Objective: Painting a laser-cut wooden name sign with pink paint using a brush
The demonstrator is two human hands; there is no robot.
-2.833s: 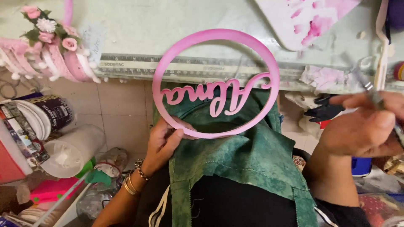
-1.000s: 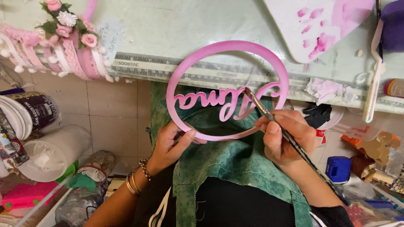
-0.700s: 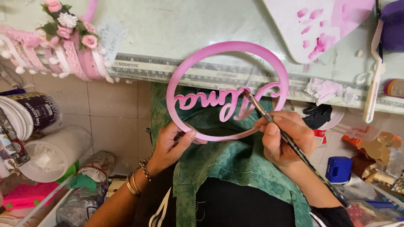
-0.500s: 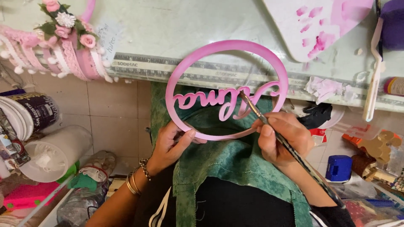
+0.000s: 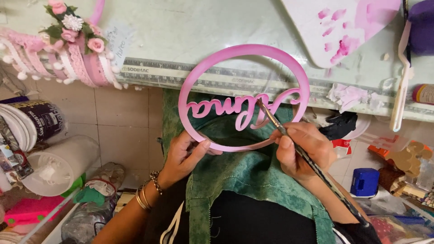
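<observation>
A pink ring [image 5: 212, 68] with a cursive cut-out word across its middle is held upright over my lap. My left hand [image 5: 183, 156] grips the ring's lower left rim, thumb on the front. My right hand [image 5: 303, 151] holds a thin paintbrush [image 5: 312, 165] like a pen, its tip touching the right end of the pink lettering [image 5: 260, 105]. A green apron [image 5: 244, 180] lies beneath the ring.
A metal ruler [image 5: 172, 74] runs along the table edge. A paint-smeared white palette [image 5: 343, 27] lies at the top right, a flower-trimmed pink hoop [image 5: 68, 49] at the top left. White buckets [image 5: 54, 165], a blue box [image 5: 364, 180] and clutter sit on the floor.
My right hand came in from the right with the brush and set its tip on the lettering. The brush tip then crept slightly left along the letters. My left hand kept its hold.
</observation>
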